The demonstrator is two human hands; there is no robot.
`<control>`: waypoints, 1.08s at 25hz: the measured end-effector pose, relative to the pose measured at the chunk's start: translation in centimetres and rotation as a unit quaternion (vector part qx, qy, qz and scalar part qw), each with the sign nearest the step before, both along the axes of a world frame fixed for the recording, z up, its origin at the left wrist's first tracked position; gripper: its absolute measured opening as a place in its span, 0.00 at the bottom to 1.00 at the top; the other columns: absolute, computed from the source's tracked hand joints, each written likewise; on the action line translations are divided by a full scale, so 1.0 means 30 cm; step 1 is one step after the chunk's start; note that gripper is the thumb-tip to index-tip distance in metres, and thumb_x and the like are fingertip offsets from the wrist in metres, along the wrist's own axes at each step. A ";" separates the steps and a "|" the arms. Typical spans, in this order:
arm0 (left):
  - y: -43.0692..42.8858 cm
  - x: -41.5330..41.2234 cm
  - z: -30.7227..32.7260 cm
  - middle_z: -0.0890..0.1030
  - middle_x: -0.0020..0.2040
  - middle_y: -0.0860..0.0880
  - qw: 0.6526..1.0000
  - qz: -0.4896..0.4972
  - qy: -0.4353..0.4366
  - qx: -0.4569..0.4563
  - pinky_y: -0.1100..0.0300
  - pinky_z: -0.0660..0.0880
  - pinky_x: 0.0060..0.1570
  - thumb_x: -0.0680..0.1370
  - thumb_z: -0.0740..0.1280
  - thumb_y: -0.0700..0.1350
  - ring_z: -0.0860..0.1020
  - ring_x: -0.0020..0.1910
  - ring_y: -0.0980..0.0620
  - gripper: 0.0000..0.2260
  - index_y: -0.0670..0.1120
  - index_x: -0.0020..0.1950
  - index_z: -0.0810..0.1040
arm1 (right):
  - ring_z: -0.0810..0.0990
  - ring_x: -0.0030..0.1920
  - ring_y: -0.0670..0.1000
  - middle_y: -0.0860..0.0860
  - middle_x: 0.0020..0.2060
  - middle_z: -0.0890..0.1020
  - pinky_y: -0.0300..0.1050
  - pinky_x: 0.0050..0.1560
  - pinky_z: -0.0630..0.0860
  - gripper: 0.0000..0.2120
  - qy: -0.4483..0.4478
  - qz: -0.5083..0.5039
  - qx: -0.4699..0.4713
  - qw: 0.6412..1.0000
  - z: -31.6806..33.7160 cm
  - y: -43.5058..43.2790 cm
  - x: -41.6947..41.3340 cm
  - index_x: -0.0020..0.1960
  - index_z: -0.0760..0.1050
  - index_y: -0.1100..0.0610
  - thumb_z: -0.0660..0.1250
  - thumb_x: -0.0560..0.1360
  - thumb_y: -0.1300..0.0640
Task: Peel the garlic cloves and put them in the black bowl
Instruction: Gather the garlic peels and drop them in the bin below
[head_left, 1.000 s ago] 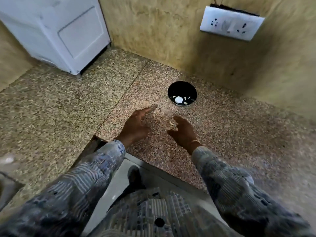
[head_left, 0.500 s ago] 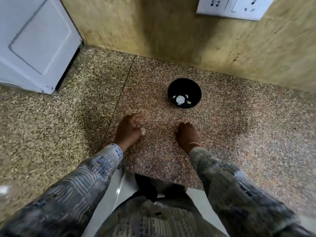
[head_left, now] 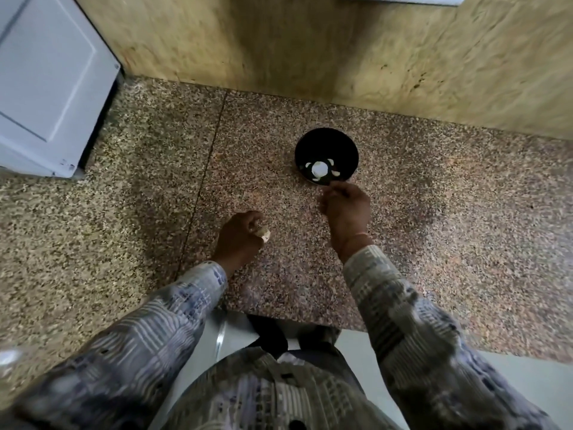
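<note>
The black bowl (head_left: pixel 326 150) stands on the speckled counter near the back wall, with white peeled garlic pieces (head_left: pixel 319 169) in its bottom. My right hand (head_left: pixel 346 209) is at the bowl's near rim, its fingertips pinched together on something small that is mostly hidden. My left hand (head_left: pixel 238 237) hovers lower on the counter to the left, fingers curled round pale garlic (head_left: pixel 263 233) that sticks out on its right side.
A white appliance (head_left: pixel 46 88) stands on the counter (head_left: pixel 434 228) at the far left. The yellowish wall (head_left: pixel 341 57) runs behind the bowl. The counter's front edge (head_left: pixel 294 321) lies just below my forearms.
My right hand has left the counter and moved up to the bowl's near rim with its fingers pinched. My left hand has closed round garlic and stayed at the left. The camera has tilted down.
</note>
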State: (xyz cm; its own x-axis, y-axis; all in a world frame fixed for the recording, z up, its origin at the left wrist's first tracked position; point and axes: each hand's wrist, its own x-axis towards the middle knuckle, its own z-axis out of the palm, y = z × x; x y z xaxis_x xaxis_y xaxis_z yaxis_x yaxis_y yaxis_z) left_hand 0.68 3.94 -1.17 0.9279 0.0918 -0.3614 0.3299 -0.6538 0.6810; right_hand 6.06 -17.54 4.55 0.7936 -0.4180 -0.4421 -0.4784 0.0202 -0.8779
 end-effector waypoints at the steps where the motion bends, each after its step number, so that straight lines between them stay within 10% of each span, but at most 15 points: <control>1: -0.016 0.003 -0.006 0.83 0.52 0.53 1.000 -0.011 0.003 -0.010 0.61 0.77 0.53 0.73 0.77 0.42 0.82 0.50 0.53 0.19 0.52 0.62 0.82 | 0.84 0.37 0.56 0.58 0.39 0.87 0.56 0.43 0.84 0.10 0.026 0.029 0.006 0.999 -0.028 0.009 -0.042 0.40 0.84 0.52 0.70 0.73 0.65; 9: -0.104 -0.011 -0.033 0.84 0.53 0.53 1.000 -0.012 -0.012 -0.010 0.59 0.80 0.54 0.74 0.73 0.40 0.82 0.51 0.55 0.18 0.55 0.62 0.82 | 0.86 0.46 0.49 0.48 0.48 0.88 0.48 0.53 0.83 0.12 0.109 0.275 -0.152 0.943 -0.173 0.069 -0.192 0.58 0.85 0.49 0.74 0.75 0.54; 14: -0.125 -0.023 -0.029 0.80 0.53 0.54 0.995 0.093 0.044 0.019 0.65 0.70 0.48 0.77 0.71 0.41 0.77 0.50 0.56 0.13 0.49 0.62 0.83 | 0.86 0.48 0.48 0.46 0.49 0.88 0.49 0.55 0.83 0.11 0.086 0.283 -0.152 0.943 -0.184 0.085 -0.188 0.56 0.86 0.48 0.75 0.74 0.58; 27: -0.144 -0.042 -0.061 0.88 0.49 0.52 0.964 0.116 0.115 -0.210 0.54 0.85 0.48 0.76 0.75 0.36 0.87 0.47 0.51 0.14 0.53 0.56 0.87 | 0.83 0.42 0.44 0.48 0.44 0.86 0.28 0.38 0.76 0.10 0.056 0.243 -0.106 0.962 -0.183 0.063 -0.228 0.53 0.84 0.56 0.78 0.72 0.62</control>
State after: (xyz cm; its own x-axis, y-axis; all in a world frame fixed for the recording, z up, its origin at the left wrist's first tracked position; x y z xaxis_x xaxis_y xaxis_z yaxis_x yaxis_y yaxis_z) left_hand -0.59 -0.38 -2.99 0.7911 0.0878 -0.6054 0.6076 -0.2272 0.7610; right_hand -0.78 -15.66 -0.95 0.8706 -0.0989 -0.4819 -0.4777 -0.4044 -0.7799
